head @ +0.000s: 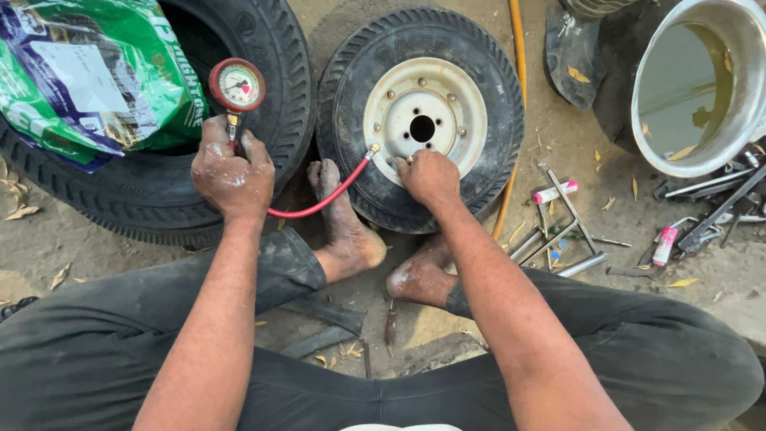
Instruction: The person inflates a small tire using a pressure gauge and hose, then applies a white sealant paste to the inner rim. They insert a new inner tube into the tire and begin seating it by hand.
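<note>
A small black tyre [487, 96] on a cream steel rim [463, 104] lies flat on the dirt in front of me. My left hand [231, 172] is closed around the handle of a pressure gauge with a red-rimmed round dial [237, 85]. A red hose [331, 195] runs from the gauge to the rim. My right hand [429, 177] rests on the rim's near edge, fingers closed at the hose's brass end [372, 149]. My bare feet [351, 231] press against the tyre's near side.
A bigger black tyre [271, 96] lies at left with a green plastic bag [88, 72] in it. A metal basin of water [702, 80] stands at right. Wrenches, rods and small pink tubes [574, 231] are scattered on the ground. An orange hose [519, 48] runs past the tyre.
</note>
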`<state>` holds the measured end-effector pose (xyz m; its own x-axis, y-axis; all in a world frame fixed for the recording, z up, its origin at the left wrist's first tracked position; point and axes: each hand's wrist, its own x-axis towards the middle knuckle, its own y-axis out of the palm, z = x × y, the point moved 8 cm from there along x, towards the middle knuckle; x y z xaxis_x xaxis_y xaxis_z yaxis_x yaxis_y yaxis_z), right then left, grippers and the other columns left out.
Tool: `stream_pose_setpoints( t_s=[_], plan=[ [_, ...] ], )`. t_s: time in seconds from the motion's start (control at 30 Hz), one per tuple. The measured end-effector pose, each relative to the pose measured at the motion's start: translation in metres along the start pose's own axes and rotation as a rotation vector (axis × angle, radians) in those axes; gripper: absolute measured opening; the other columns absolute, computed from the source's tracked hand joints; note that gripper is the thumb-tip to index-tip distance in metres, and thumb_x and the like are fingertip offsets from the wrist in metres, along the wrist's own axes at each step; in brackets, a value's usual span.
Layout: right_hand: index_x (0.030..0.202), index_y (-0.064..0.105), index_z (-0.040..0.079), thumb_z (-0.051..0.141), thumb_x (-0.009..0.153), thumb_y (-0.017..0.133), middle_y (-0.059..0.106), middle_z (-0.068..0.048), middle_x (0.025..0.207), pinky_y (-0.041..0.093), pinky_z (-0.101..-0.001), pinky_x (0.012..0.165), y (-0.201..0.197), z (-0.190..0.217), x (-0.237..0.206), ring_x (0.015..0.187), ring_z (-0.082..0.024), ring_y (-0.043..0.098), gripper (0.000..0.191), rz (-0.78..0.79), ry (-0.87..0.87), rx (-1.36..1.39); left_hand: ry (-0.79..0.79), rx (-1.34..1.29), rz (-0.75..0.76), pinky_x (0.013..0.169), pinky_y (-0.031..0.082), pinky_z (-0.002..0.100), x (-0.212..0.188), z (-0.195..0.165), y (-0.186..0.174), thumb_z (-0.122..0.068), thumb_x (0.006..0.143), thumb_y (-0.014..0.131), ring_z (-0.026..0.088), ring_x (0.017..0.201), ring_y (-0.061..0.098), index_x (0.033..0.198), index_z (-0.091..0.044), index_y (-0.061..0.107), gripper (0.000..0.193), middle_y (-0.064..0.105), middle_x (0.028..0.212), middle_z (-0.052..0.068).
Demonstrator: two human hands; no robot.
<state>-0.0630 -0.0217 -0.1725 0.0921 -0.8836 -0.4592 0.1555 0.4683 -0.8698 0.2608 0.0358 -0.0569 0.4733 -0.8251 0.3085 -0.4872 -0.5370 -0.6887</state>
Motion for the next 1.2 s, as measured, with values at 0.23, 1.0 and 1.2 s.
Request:
stream_pose_setpoints(
  t_s=[0.23,1.0,1.2],
  plan=[
    [0.082,0.077,0.001,0.052,0.092,0.065,0.072,-0.026,0.079,0.057,-0.0524,0.071,0.004,-0.008,0.004,0.077,-0.042,0.072,0.054,-0.076,-0.030,-0.020,0.011,0.007,-0.003,0.076,0.053,0.051,-0.003,-0.001,0.005,-0.010,0.089,0.071,0.043,0.086,0.069,0.111,-0.003,0.064,0.024,0.071,0.095,0.020],
    [0.084,0.078,0.004,0.052,0.088,0.068,0.074,-0.022,0.085,0.058,-0.0509,0.078,-0.012,-0.007,0.002,0.084,-0.040,0.073,0.049,-0.040,0.047,0.105,-0.085,0.097,0.005,0.071,0.052,0.051,0.004,0.004,0.012,-0.017,0.086,0.074,0.041,0.077,0.068,0.107,-0.006,0.068,0.025,0.070,0.086,0.017],
    [0.085,0.078,0.003,0.057,0.088,0.068,0.074,-0.022,0.086,0.058,-0.0505,0.078,-0.013,-0.006,0.000,0.085,-0.039,0.073,0.055,-0.046,0.053,0.081,-0.068,0.093,-0.009,0.072,0.052,0.051,0.004,0.001,0.011,-0.016,0.086,0.074,0.041,0.078,0.068,0.108,-0.006,0.068,0.025,0.070,0.087,0.018]
  ],
)
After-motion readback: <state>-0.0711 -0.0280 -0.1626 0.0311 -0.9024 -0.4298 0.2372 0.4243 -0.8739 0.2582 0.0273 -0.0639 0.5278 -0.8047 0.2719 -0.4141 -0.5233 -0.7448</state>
